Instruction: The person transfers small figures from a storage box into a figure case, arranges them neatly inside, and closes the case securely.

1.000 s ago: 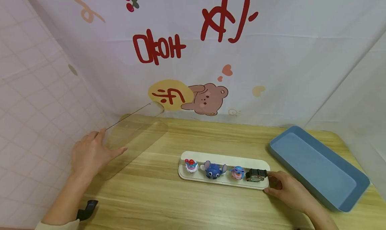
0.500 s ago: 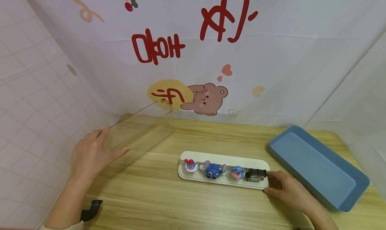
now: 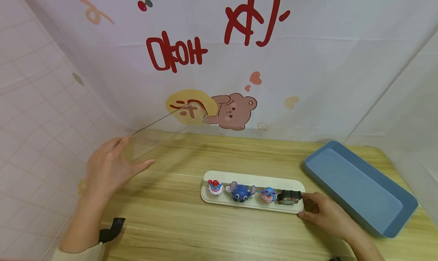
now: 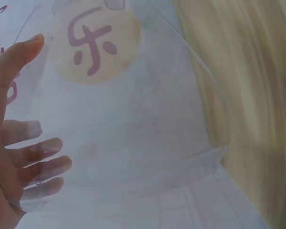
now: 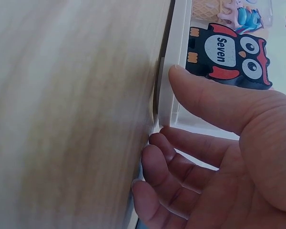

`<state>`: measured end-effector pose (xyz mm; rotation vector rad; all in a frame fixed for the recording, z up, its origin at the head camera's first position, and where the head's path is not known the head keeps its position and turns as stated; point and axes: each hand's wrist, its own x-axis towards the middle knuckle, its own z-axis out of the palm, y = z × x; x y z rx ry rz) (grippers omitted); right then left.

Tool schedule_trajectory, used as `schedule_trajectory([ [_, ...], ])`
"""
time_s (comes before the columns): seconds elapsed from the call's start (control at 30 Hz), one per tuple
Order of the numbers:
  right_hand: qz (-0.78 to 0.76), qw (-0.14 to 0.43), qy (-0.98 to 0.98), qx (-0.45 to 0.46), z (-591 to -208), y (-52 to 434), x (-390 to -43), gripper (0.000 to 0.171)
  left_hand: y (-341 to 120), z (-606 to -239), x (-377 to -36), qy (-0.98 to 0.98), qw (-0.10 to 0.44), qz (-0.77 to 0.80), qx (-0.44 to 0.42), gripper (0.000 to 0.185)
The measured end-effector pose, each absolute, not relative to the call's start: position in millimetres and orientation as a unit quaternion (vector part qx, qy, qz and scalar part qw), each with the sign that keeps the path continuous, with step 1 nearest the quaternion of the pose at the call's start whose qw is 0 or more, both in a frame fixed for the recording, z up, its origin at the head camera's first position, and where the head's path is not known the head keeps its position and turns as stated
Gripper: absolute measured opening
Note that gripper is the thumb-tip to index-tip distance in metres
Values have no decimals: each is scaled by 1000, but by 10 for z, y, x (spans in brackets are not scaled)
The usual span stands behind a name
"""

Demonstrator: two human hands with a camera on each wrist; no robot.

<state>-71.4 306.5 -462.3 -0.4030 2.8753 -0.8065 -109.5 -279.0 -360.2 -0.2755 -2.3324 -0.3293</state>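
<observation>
My left hand (image 3: 109, 166) grips one end of a long clear plastic cover (image 3: 161, 135). It is raised and tilted above the table's left side, its far end overlapping the backdrop. In the left wrist view, the fingers show through the cover (image 4: 148, 109). A white display base (image 3: 246, 178) rests on the table, bearing a row of small figures: a cupcake (image 3: 215, 189), a blue big-eared figure (image 3: 241, 192), a pink-and-blue one with sunglasses (image 3: 268, 195) and a black owl (image 3: 289, 197). At the base's right end my right hand (image 3: 325, 213) holds it between thumb and fingers.
A shallow blue tray (image 3: 362, 192) sits to the right, just beyond the right hand. White printed cloth (image 3: 318, 63) hangs behind the wood-grain table (image 3: 191, 230), and a gridded one (image 3: 44, 139) borders its left side.
My left hand has moved right and slightly up with the clear cover, whose far end has risen across the backdrop. The right hand and the display base stay put.
</observation>
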Motion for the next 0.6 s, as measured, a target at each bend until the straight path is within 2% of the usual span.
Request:
schedule_trajectory([
  [0.37, -267, 70, 952, -130, -4605, 3055, -717, 55, -2585, -3465, -1203, -905, 366, -155, -150, 116],
  [0.6, -269, 73, 951, -131, -4602, 3044, -719, 54, -2466, -3420, -1273, -887, 383, -176, -188, 114],
])
